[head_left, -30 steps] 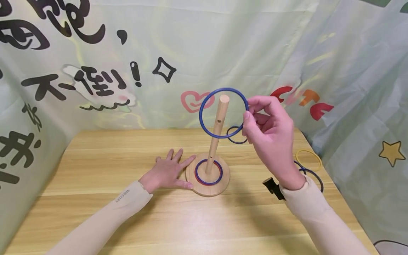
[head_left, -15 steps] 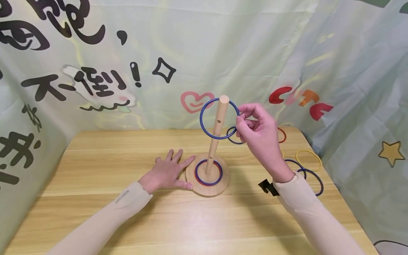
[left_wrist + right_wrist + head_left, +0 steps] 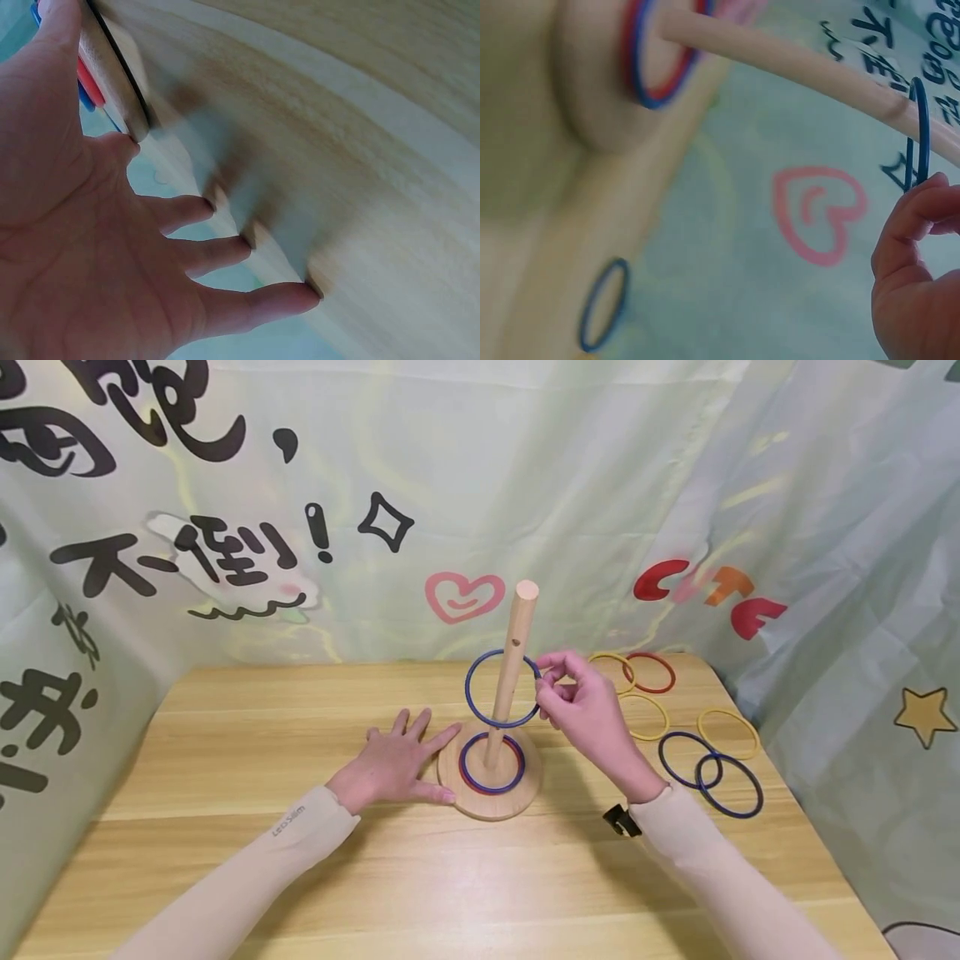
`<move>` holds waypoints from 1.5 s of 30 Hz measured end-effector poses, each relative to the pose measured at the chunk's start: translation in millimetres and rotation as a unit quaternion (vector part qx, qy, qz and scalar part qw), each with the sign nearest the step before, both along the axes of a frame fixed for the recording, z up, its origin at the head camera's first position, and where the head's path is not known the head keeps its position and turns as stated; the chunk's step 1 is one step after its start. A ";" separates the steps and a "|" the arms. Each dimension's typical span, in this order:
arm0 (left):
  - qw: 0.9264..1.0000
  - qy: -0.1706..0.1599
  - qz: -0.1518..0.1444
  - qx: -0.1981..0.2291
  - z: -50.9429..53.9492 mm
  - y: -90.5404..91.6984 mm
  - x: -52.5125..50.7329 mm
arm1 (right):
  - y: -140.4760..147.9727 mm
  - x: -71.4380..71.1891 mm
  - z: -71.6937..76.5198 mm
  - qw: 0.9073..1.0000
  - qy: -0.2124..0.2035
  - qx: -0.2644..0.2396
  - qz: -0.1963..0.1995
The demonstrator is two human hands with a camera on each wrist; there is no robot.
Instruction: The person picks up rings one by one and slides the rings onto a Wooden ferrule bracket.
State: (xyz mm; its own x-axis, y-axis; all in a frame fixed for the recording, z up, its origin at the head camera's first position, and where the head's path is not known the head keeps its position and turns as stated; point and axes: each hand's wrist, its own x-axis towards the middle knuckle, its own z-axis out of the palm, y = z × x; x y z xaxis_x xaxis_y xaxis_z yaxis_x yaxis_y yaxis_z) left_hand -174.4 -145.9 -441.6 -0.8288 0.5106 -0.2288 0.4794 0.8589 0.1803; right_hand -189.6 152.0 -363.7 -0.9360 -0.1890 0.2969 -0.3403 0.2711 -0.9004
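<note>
A wooden post (image 3: 519, 622) rises from a round wooden base (image 3: 487, 807). My right hand (image 3: 588, 714) pinches a blue ring (image 3: 467, 690) at its right side, between thumb and fingers. That ring circles the post partway down; the right wrist view shows the post passing through the ring (image 3: 923, 135). Another blue ring (image 3: 462, 760) lies on a red ring (image 3: 478, 789) around the post's foot. My left hand (image 3: 397, 766) is spread on the table with its thumb and index finger at the base's left edge. In the left wrist view its fingers (image 3: 255, 307) are straight.
At the table's right lie loose rings: a red ring (image 3: 673, 675), several yellow rings, one of them a yellow ring (image 3: 700, 722), and two overlapping blue rings, the nearer blue ring (image 3: 760, 802) at the front. A printed curtain (image 3: 570, 485) encloses the table's back and sides.
My right hand has moved down and left, bringing the blue ring from near the post's top to lower around it. The left hand has stayed in place.
</note>
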 end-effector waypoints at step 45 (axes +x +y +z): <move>1.000 0.007 -0.002 0.009 -3.5 -2.1 0.6 | 6.9 0.7 -79.2 0.972 -0.071 0.218 0.052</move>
